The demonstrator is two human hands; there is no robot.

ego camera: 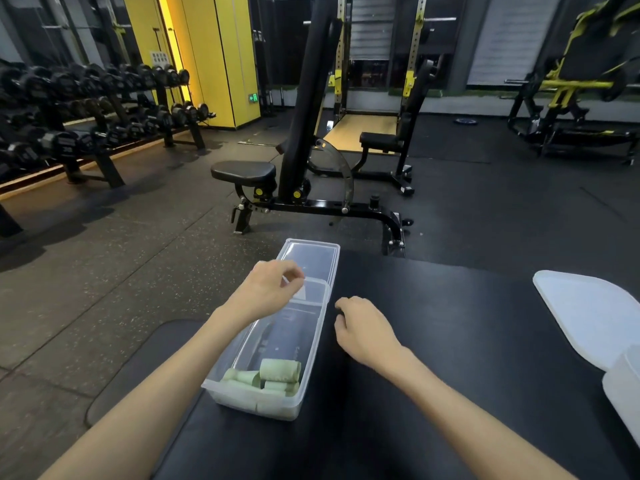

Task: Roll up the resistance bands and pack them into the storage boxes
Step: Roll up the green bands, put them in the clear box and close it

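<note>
A clear plastic storage box (313, 344) lies lengthwise on a black padded surface. Several rolled pale green resistance bands (280, 370) sit at its near end; the rest of the box holds nothing. Its clear lid (313, 254) lies flat just beyond the far end. My left hand (273, 289) hovers over the far end, with fingers and thumb pinching the box's far rim. My right hand (363, 327) rests on the padding just right of the box, fingers loosely curled and holding nothing.
A second translucent lid (588, 317) and part of another box (623, 389) lie at the right edge of the padding. An adjustable bench (298, 188) stands on the floor ahead, and a dumbbell rack (86, 133) stands far left.
</note>
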